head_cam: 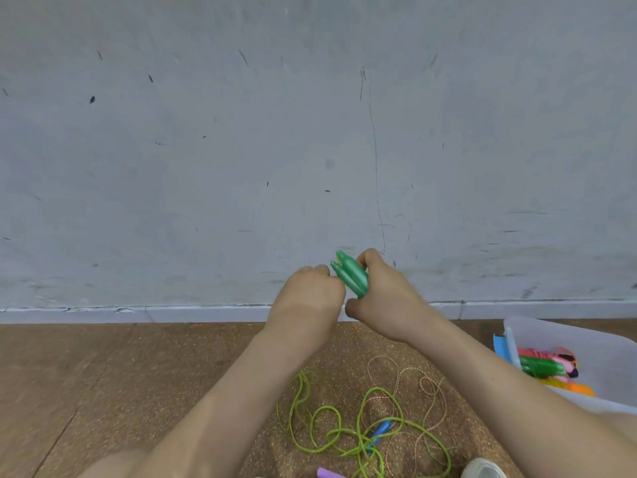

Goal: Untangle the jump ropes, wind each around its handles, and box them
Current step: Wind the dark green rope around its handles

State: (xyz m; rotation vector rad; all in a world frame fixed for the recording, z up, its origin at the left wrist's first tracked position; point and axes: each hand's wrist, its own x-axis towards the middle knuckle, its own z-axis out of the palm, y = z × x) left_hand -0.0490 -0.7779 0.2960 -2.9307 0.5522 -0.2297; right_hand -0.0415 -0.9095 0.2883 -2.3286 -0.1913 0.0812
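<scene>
Right hand (386, 298) fingers curled round paired green handles (351, 276), left hand (310, 291) fingers curled against them, hold unclear, green rope (327, 429) tangled on floor, box (593, 339) right.

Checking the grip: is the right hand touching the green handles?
Touching: in the head view the right hand curls round the green handles.

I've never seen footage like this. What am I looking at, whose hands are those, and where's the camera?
No machine here: a person works bare-handed, and the single camera sits on their head, looking forward and down. The right hand grips two green handles held together before the wall; the left hand is curled beside them, its grip hidden. On the brown floor lie a loose green rope, a pink-and-white rope, a blue handle and a purple handle. The clear box at right holds bundled ropes.
</scene>
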